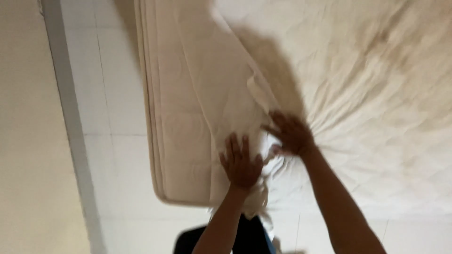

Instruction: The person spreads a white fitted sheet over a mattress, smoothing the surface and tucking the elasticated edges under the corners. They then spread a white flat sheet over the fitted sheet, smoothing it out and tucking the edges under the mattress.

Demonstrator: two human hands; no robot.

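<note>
At the corner of a mattress (179, 117) lying over a pale tiled floor (117, 94), a cream sheet (367, 94) is shown being worked by two bare hands. The left hand (240, 162) is laid flat, fingers spread, against the sheet where it drapes over the mattress corner; nothing is clamped in it. The right hand (292, 134) is set just beside it, slightly further onto the mattress top, fingers splayed and pressed into the cloth, from which creases radiate outward. Whether cloth is pinched beneath the right palm cannot be told, as the frame is blurred. The two hands are held close but not touching. The quilted side of the mattress is left bare to the left of the sheet's edge, and a loose bunch of cloth hangs below the corner. For the step to be done well, it is judged that the slack should be gathered evenly toward the corner and the fabric held taut under both palms, so that wrinkles are drawn out rather than trapped.
</note>
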